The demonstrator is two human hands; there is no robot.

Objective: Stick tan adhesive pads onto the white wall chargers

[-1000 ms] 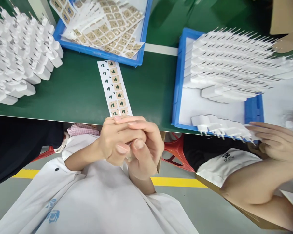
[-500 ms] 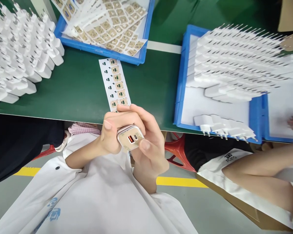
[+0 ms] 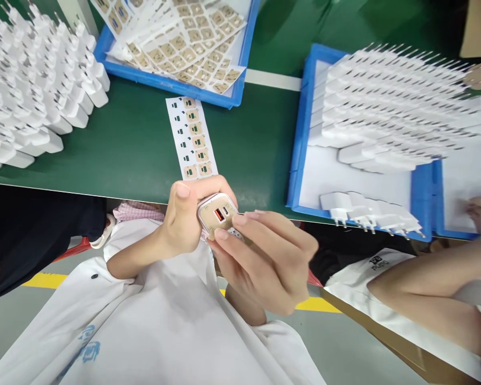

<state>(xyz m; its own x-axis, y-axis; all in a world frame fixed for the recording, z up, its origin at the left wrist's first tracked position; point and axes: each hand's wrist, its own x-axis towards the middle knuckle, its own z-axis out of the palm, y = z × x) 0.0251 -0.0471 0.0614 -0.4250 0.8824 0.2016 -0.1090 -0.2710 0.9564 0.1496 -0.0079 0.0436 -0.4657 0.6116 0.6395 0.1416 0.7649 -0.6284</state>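
My left hand (image 3: 186, 219) is closed around a white plug-in charger (image 3: 219, 215), its port face turned up towards me. That face carries a tan sticker (image 3: 209, 214) with openings around an orange-red USB port and a smaller port. At the lower right edge of the face, fingertips of my right hand (image 3: 268, 256) press on the sticker and charger; its thumb is mostly hidden. Just beyond my hands, a white sticker sheet (image 3: 186, 144) lies on the green table, its left column mostly bare of tan stickers.
A blue tray (image 3: 172, 85) of sticker sheets lies at the back. White chargers (image 3: 44, 91) stand massed on the left. Another blue tray (image 3: 296, 176) on the right holds rows of chargers, pins outward. A co-worker's arm (image 3: 436, 289) is at the far right.
My right hand has shifted from cupping the charger's right side to touching its lower right edge with the fingertips. The charger has moved slightly up and right in view.
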